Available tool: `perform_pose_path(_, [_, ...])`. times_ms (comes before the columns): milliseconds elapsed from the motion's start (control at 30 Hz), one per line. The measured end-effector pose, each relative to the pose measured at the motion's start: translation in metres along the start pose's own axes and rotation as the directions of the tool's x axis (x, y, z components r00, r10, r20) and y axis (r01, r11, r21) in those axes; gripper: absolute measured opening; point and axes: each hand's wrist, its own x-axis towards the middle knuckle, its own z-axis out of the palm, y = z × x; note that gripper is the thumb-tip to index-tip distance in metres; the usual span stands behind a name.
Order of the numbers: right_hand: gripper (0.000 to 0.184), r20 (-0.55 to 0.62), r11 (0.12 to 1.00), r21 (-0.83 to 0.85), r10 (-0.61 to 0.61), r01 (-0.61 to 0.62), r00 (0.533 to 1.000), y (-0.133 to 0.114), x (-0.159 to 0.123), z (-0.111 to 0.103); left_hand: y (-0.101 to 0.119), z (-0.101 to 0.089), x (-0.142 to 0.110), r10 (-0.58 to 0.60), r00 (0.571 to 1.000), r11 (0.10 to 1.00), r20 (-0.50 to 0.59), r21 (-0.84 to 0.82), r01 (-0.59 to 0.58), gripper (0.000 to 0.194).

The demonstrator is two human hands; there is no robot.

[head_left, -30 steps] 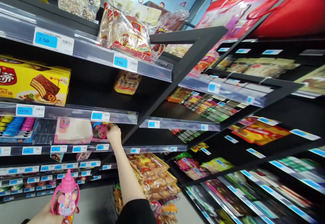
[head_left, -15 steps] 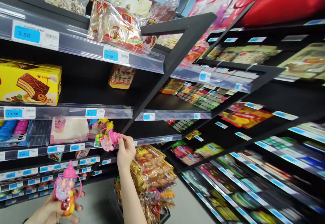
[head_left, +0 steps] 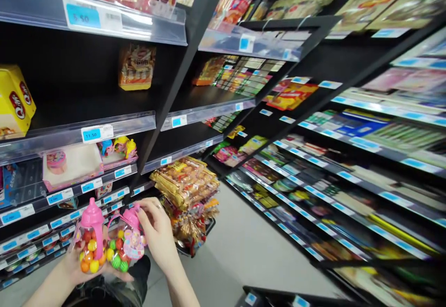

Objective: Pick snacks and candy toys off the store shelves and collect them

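Note:
Low at the left, my left hand (head_left: 75,270) is closed round a clear baby-bottle-shaped candy toy (head_left: 89,237) with a pink cap, full of coloured balls. Right beside it my right hand (head_left: 158,235) grips a second pink-capped candy bottle (head_left: 123,242) by its top and presses it against the first one. Both bottles are upright, in front of the lower shelf edges. More toys of the same kind (head_left: 118,148) stand in a pink display box on the shelf above.
Black store shelves with blue price tags (head_left: 91,133) run along the left and right. A yellow cake box (head_left: 14,100) sits on the left shelf. Bagged snacks (head_left: 184,184) hang at the shelf end. Grey floor aisle (head_left: 244,246) lies ahead.
My right hand took a second candy bottle off the shelf and brought it down beside the one in my left hand. The camera view tilted downward and rightward.

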Motion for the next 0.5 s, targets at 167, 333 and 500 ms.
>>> perform_pose_path(167, [0.051,0.209,0.815,-0.316,-0.439,0.486,0.874,-0.008,-0.026,-0.035,-0.002,0.01,0.007,0.01,0.996,0.999,0.087,0.031,-0.012,0.036])
perform_pose_path(333, [0.041,0.422,0.568,-0.406,-0.579,0.716,0.698,-0.01,-0.029,-0.056,-0.004,0.015,0.01,-0.008,0.993,1.0,0.122,0.023,0.005,0.036])
perform_pose_path(500, [0.024,0.174,0.766,-0.295,-0.545,0.571,0.82,-0.011,-0.03,-0.05,-0.008,0.02,0.011,-0.072,0.988,0.997,0.138,0.0,0.072,0.039])
